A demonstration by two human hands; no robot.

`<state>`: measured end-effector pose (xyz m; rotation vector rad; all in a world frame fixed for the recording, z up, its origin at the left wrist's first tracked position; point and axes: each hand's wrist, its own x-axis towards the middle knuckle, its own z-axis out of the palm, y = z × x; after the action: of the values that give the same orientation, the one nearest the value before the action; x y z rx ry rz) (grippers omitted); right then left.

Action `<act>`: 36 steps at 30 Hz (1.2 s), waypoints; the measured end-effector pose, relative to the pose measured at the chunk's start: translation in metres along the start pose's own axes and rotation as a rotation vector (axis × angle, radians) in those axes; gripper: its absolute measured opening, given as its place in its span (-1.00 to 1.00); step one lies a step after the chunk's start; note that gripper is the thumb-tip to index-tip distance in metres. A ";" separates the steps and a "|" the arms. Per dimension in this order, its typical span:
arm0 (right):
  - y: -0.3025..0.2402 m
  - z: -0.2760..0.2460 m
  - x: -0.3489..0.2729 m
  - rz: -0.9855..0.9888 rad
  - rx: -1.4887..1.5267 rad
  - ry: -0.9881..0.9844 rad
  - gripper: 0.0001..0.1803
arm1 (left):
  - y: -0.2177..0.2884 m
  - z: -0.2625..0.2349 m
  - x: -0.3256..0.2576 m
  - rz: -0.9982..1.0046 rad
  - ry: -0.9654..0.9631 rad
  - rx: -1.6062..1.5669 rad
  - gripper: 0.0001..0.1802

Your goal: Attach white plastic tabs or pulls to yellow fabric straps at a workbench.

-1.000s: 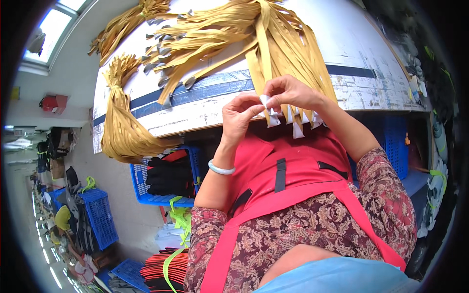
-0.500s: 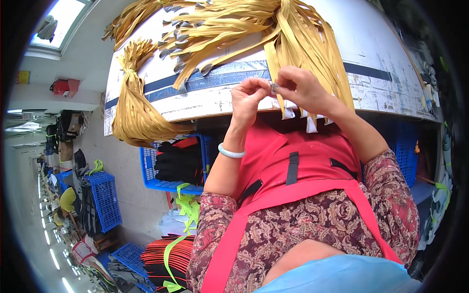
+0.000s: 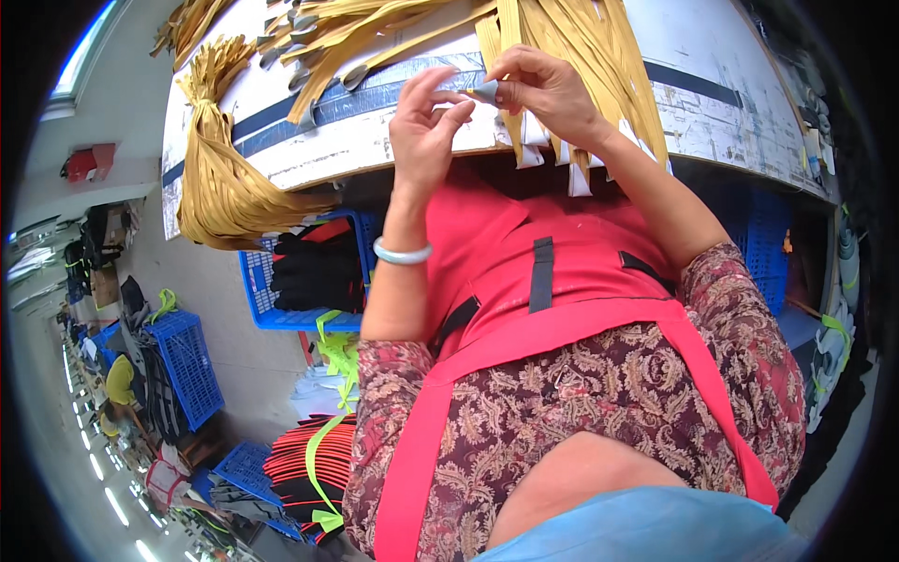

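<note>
Over the front edge of the worktable, my right hand [image 3: 551, 96] pinches a small grey folded end piece [image 3: 486, 91] between thumb and fingers. A little yellow shows at its tip. My left hand [image 3: 426, 131], with a pale bangle at the wrist, is just left of that piece, thumb and fingers apart and slightly blurred. Long yellow webbing straps [image 3: 599, 66] lie in a bunch behind and beside my right hand, their white ends hanging over the edge. More straps with grey looped ends [image 3: 354, 77] fan out at the far left.
A tied bundle of yellow straps [image 3: 225, 178] droops over the left edge of the white, scuffed worktable [image 3: 712, 140]. Below stand a blue crate [image 3: 304, 318] of black pieces and a stack of black, red-edged pieces [image 3: 309, 468]. Another blue crate [image 3: 190, 370] is farther left.
My left hand has moved away from the right and its fingers have spread. The grey end piece now shows more fully in my right hand. The whole view has shifted.
</note>
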<state>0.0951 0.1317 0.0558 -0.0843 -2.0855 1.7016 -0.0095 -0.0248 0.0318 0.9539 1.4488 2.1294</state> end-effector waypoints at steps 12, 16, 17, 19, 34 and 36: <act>-0.018 -0.019 -0.016 0.241 -0.069 -0.036 -0.77 | 0.013 -0.001 0.005 0.154 -0.204 0.386 -0.88; -0.007 -0.070 -0.023 0.205 -0.168 0.231 -0.76 | 0.042 -0.107 0.046 0.256 0.458 0.138 -0.90; -0.008 -0.070 -0.030 0.253 -0.288 0.169 -0.74 | 0.045 -0.131 0.046 0.322 0.630 0.163 -0.86; -0.010 -0.062 -0.049 0.304 -0.575 0.010 -0.71 | 0.044 -0.128 0.035 0.221 0.586 0.360 -0.77; -0.022 -0.045 -0.048 0.120 -0.610 -0.201 -0.86 | -0.018 0.034 0.018 0.125 -0.645 0.567 -0.81; -0.020 -0.048 -0.045 0.129 -0.594 -0.144 -0.82 | -0.017 0.030 0.027 0.001 -0.615 0.400 -0.86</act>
<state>0.1579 0.1568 0.0686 -0.2888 -2.6806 1.1228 -0.0069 0.0190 0.0312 1.5753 1.5417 1.3631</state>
